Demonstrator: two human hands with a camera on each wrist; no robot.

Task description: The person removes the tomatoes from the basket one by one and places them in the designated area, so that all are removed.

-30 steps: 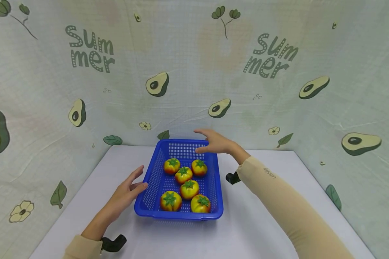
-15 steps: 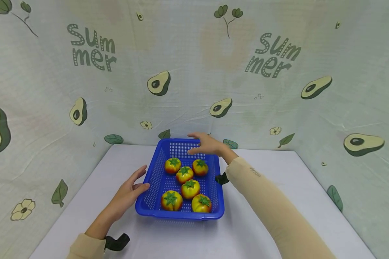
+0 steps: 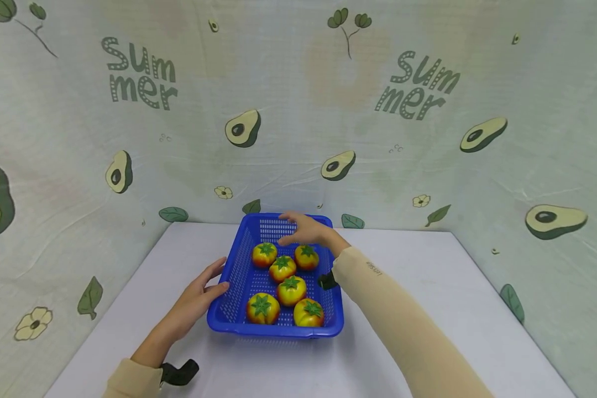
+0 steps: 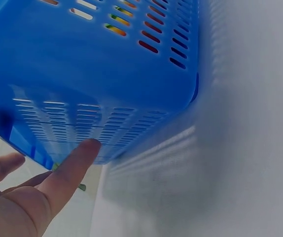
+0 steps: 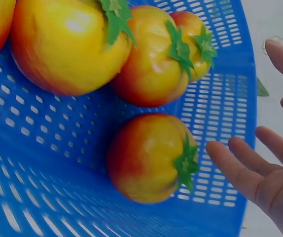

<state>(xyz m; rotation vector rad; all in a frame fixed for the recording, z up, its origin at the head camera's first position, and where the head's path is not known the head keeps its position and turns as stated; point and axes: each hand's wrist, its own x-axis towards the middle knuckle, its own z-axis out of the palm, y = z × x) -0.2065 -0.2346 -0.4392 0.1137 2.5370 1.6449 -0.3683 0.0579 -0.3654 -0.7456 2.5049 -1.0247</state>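
Observation:
A blue slotted plastic basket (image 3: pixel 278 330) stands on the white table, holding several yellow-red tomatoes (image 3: pixel 291 291) with green star-shaped tops. Beside its left wall is my left hand (image 3: pixel 191 301), thumb and fingers spread near the rim; whether the skin touches the plastic I cannot tell. The left wrist view has the thumb (image 4: pixel 72 173) in front of the slotted wall. Over the far end of the basket hovers my right hand (image 3: pixel 308 230), fingers spread and slightly bent, holding nothing. Below it lie the far-right tomato (image 3: pixel 306 258) and the far-left tomato (image 3: pixel 264 255). In the right wrist view, fingertips are close to one green top (image 5: pixel 186 164).
Behind the table (image 3: pixel 403 265) hangs a pale cloth (image 3: pixel 278 72) printed with avocados, leaves and lettering; it also closes off both sides. A black wrist strap piece (image 3: pixel 179 373) sticks out by the left sleeve.
My right hand has moved left and slightly nearer, from the basket's far right corner to over its far end. The left hand, basket and tomatoes stay almost where they were.

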